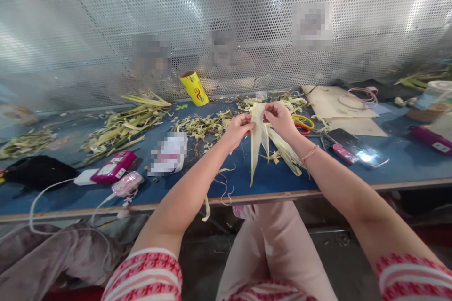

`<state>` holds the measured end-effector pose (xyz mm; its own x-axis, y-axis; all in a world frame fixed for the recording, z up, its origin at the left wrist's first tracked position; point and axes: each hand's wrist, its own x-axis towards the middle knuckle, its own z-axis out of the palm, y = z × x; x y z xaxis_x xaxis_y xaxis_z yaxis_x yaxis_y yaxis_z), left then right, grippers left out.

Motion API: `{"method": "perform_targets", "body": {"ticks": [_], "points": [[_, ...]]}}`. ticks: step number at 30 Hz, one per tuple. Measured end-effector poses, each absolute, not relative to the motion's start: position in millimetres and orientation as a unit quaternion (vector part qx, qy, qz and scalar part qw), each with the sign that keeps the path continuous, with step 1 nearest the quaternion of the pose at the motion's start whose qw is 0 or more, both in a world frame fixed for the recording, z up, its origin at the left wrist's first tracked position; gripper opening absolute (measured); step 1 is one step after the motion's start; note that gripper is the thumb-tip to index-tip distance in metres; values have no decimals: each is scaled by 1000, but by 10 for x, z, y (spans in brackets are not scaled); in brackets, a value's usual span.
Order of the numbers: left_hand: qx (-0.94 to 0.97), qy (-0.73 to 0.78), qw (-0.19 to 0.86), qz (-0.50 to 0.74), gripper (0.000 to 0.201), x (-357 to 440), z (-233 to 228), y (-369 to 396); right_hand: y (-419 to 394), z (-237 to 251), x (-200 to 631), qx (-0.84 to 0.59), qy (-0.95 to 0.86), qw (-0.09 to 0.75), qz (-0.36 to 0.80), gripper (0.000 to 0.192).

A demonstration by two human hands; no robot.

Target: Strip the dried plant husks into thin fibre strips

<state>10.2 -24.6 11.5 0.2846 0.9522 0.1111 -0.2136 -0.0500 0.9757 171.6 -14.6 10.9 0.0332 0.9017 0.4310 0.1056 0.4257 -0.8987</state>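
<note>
Both my arms, watched from a distant console, stretch forward from the lower left and lower right of the frame and converge just right of centre. My left forearm [190, 186] slants up and to the right, the left hand [240, 130] set in a pinch, thumb against curled fingers. My right forearm [334, 174] angles up and to the left, the right hand [278, 116] slightly higher in the frame, its thumb and fingertips drawn together, near the left but apart.
</note>
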Motion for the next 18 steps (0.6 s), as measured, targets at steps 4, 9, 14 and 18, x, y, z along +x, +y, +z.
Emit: {"method": "perform_targets", "body": {"ticks": [4,9,14,18], "points": [[551,355,575,491,6,118,43,-221,-136,89,1700,-420,-629,541,368,13],[563,375,519,522,10,129,-15,-188,-90,39,1690,-428,-648,504,378,17],[591,390,461,535,19,118,-46,-155,-91,-13,1689,-431,-675,490,345,21],[510,399,546,532,19,146,-12,-191,-142,-18,1689,-440,-714,488,245,16]]}}
